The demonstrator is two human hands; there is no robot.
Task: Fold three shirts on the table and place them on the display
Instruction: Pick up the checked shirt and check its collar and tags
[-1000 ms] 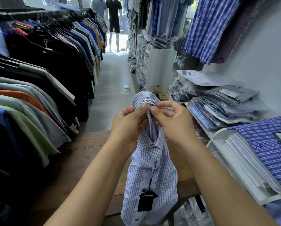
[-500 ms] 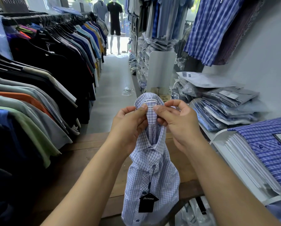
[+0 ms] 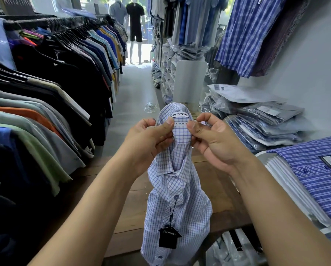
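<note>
A light blue checked shirt (image 3: 178,204) hangs upright in front of me over the wooden table (image 3: 134,212). My left hand (image 3: 147,143) pinches the collar on its left side and my right hand (image 3: 216,139) pinches it on the right, thumbs either side of the white size label. A black hang tag (image 3: 169,238) dangles from a button low on the shirt. The shirt's lower part drops past the table's front edge. A folded dark blue checked shirt (image 3: 318,173) lies on the white display shelf (image 3: 264,154) at the right.
A long rack of hanging T-shirts (image 3: 45,96) crowds the left side of the table. Stacks of bagged shirts (image 3: 260,120) lie at the right behind the display. A grey aisle (image 3: 134,96) runs ahead to two mannequins (image 3: 134,25). Plastic bags (image 3: 228,248) sit under the table.
My hands have drawn apart along the collar, spreading it open so the white labels show between my thumbs. The shirt still hangs from both hands.
</note>
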